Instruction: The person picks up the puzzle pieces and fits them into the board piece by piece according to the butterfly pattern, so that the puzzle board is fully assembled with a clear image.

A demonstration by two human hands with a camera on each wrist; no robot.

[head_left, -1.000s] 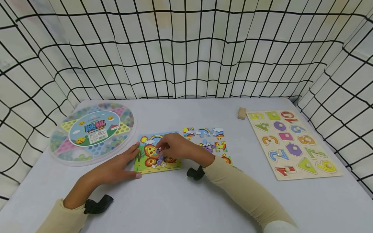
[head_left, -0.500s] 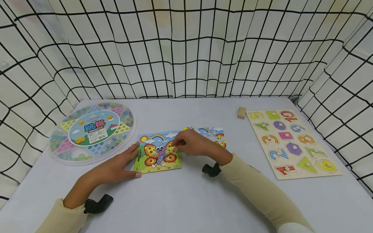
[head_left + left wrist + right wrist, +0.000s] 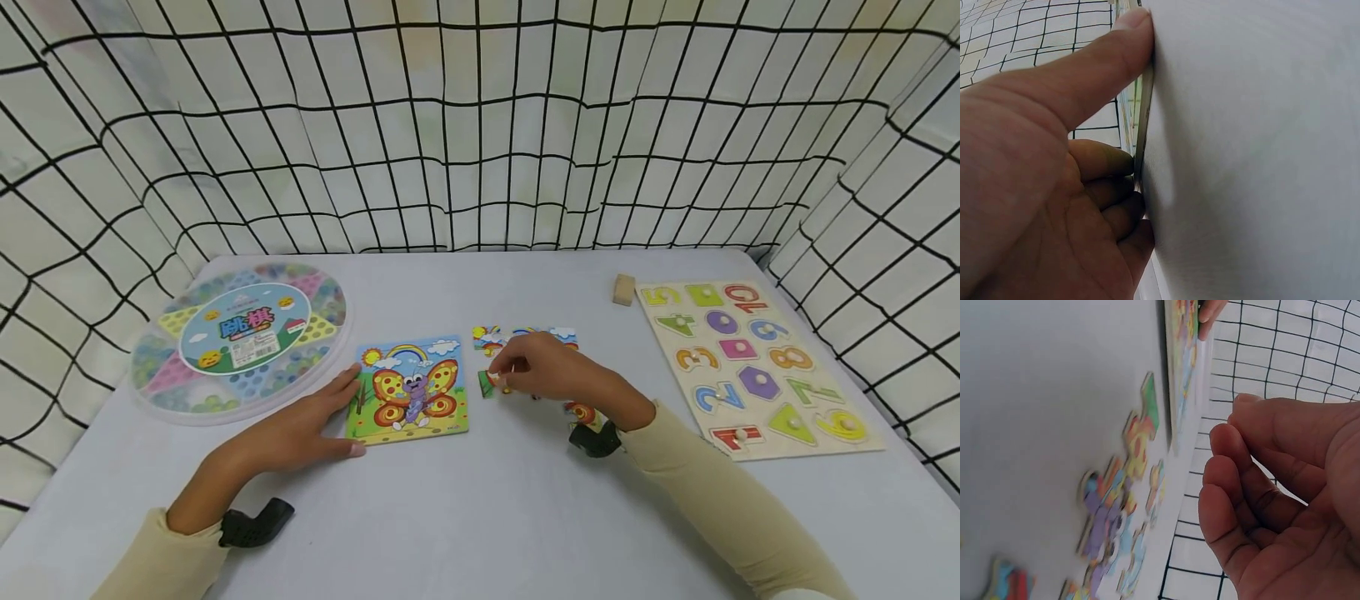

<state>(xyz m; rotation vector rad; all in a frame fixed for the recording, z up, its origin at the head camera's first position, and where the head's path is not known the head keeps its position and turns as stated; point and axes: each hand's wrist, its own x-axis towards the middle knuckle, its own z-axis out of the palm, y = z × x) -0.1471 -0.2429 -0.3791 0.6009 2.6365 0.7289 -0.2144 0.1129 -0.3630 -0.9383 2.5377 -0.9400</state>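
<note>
A square puzzle board (image 3: 408, 392) with a printed butterfly lies flat, left of centre. My left hand (image 3: 288, 433) touches its left and front edges, fingers spread and thumb at the near corner. In the left wrist view, the thumb (image 3: 1116, 47) and the other fingertips lie along the board's thin edge. Just over the loose puzzle pieces to the right, my right hand (image 3: 566, 371) has thumb and index tips together, with nothing visible between them. A green-edged piece (image 3: 487, 384) shows beside these fingertips. In the right wrist view, purple pieces (image 3: 1094, 531) lie below the loosely bent fingers.
A round, clear-lidded game box (image 3: 240, 342) stands at the left. On the right lies a wooden number-and-shape board (image 3: 757, 375) with a small wooden block (image 3: 623, 289) near its far corner. Black netting (image 3: 480, 142) encloses the table's back and sides.
My right hand has moved right, from over the butterfly picture to the loose pieces, uncovering the board. The left hand stays at the board's edge.
</note>
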